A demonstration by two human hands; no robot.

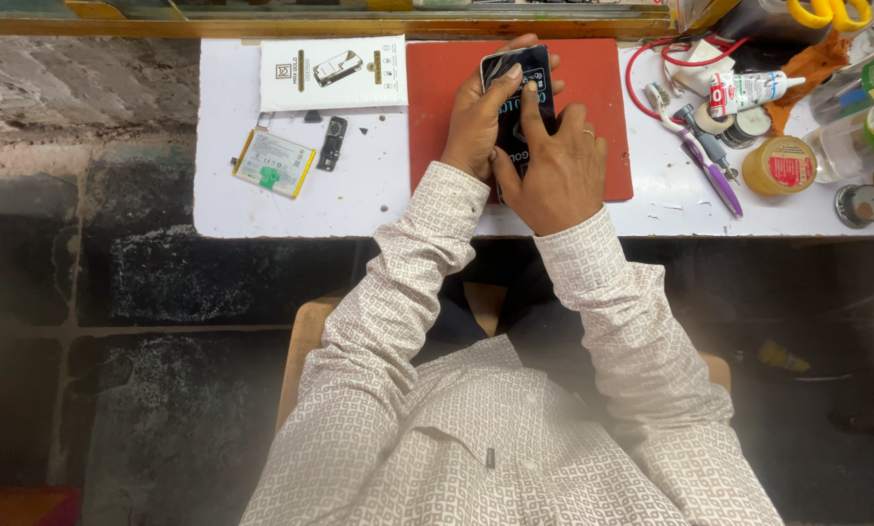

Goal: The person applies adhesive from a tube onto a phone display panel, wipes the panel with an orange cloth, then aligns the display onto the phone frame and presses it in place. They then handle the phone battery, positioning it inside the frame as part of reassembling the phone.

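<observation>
Bright even light on the white worktop (261, 195), dim floor below — soft hazy blur at frame edges
</observation>
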